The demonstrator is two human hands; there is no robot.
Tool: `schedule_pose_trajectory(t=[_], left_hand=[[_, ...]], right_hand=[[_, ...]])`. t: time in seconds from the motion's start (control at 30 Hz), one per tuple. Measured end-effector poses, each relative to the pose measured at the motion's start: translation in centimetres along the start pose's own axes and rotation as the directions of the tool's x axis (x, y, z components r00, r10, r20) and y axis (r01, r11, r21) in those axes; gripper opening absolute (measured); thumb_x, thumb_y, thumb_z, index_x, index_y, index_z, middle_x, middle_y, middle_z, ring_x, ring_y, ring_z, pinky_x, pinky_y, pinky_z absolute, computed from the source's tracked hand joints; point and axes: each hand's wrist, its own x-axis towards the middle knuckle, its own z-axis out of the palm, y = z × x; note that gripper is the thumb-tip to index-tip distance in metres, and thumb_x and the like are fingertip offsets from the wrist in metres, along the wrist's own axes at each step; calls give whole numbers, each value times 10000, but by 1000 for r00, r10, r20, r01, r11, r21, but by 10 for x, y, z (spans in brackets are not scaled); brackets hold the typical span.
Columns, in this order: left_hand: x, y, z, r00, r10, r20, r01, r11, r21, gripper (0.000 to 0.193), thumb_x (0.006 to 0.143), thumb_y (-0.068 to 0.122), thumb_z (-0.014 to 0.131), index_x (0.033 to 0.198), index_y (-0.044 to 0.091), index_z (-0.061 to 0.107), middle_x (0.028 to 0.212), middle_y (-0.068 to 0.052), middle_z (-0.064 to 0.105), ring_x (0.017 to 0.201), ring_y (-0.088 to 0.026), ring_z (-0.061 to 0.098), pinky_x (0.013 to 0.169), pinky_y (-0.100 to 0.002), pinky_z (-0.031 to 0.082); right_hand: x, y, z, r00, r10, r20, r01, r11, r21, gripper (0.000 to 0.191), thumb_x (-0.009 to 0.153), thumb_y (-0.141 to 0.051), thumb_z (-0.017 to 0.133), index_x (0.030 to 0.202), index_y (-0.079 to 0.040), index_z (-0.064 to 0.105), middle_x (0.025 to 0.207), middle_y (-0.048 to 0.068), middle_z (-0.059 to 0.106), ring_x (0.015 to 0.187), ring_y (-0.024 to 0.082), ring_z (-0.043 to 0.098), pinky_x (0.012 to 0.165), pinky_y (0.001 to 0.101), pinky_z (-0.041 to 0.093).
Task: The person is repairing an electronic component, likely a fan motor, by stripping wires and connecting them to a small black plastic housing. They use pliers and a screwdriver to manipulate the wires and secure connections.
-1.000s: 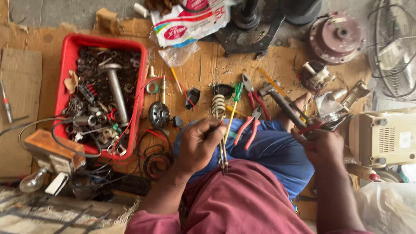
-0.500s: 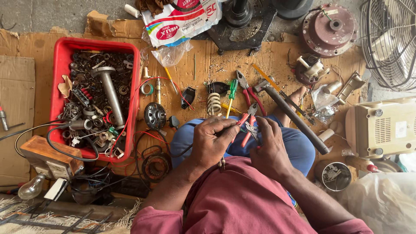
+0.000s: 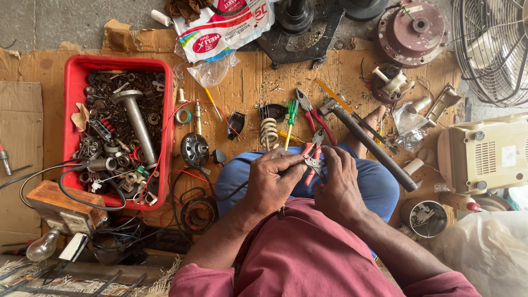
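Observation:
My left hand [image 3: 275, 179] and my right hand [image 3: 340, 181] meet over my blue-clad knee [image 3: 379, 187]. Red-handled pliers [image 3: 312, 157] sit in my right hand, jaws pointing toward the left hand. The left hand pinches a thin black wire [image 3: 231, 191] that trails off to the left. Where the wire ends between the fingers is hidden. Another pair of red-handled pliers [image 3: 311, 113] and a green-handled screwdriver [image 3: 290, 118] lie on the cardboard just beyond my hands.
A red tray [image 3: 74, 82] of metal parts stands at left. A coil spring [image 3: 268, 132], round motor part [image 3: 194, 149] and long black bar [image 3: 374, 148] lie nearby. A fan grille [image 3: 492, 49], cream casing [image 3: 484, 154] and metal cup [image 3: 423, 217] sit at right.
My right hand came in from the tools on the right with the red-handled pliers and now meets my left hand over my knee. The camera view shifted slightly.

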Motion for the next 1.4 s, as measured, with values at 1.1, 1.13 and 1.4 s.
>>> schedule_pose_trajectory(t=[1.1, 1.13, 1.4], left_hand=[[-6, 11, -41, 994, -94, 48, 98, 990, -103, 94, 923, 65, 745, 1001, 29, 783, 889, -37, 736, 811, -113, 674, 740, -261, 554], [-7, 11, -52, 992, -126, -3, 125, 988, -90, 116, 927, 71, 745, 1027, 27, 782, 907, -33, 748, 830, -98, 674, 747, -255, 550], [-12, -2, -61, 982, -170, -87, 152, 971, -183, 177, 1010, 102, 684, 1141, -1, 743, 987, -18, 716, 850, -66, 617, 742, -231, 520]], right_hand=[[10, 100, -61, 618, 785, -47, -785, 620, 24, 309, 945, -303, 795, 1106, -43, 749, 902, 139, 727, 785, 223, 660, 667, 402, 497], [3, 120, -77, 715, 689, -117, -630, 708, 319, 308, 830, -151, 743, 1095, -23, 651, 920, 92, 648, 792, 189, 619, 638, 361, 494], [-81, 141, -20, 952, 305, -41, -297, 878, -376, 882, 669, -170, 843, 1467, -54, 485, 1319, 322, 534, 1221, 464, 473, 999, 533, 421]])
